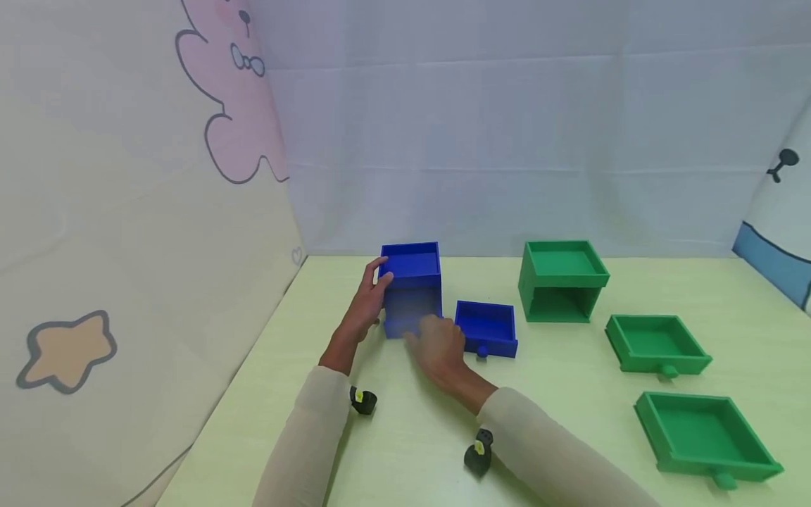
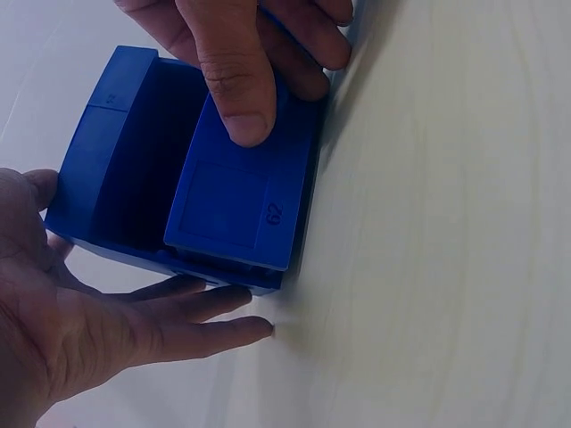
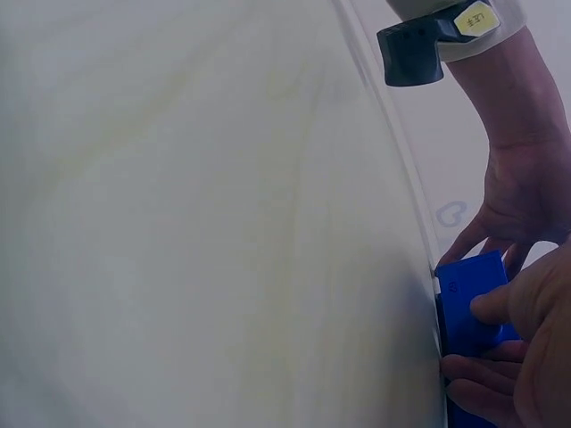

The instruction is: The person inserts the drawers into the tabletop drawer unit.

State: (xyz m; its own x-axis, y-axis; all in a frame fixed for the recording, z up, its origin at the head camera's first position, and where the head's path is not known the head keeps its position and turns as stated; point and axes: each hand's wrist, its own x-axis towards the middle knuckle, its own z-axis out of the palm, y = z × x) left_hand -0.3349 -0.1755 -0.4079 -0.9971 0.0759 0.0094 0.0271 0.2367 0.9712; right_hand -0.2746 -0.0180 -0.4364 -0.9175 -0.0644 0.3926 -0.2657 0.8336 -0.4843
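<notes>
A blue cabinet (image 1: 412,264) with a shallow tray top stands near the back of the table. My left hand (image 1: 367,301) lies along its left side; in the left wrist view those fingers (image 2: 201,343) are straight against the wall. At the cabinet's lower front, my right hand (image 1: 440,348) is blurred. The left wrist view shows it pinching the knob area of a blue drawer (image 2: 219,201), which sits inside the cabinet's lower part below a dark open space. A second blue drawer (image 1: 486,320) lies to the right of my right hand.
A green cabinet (image 1: 564,259) with an open front stands at the back right. Two green drawers (image 1: 659,334) lie in front of it, knobs toward me. A pale wall cloth (image 1: 481,141) hangs behind the table, and another cloth borders the left edge.
</notes>
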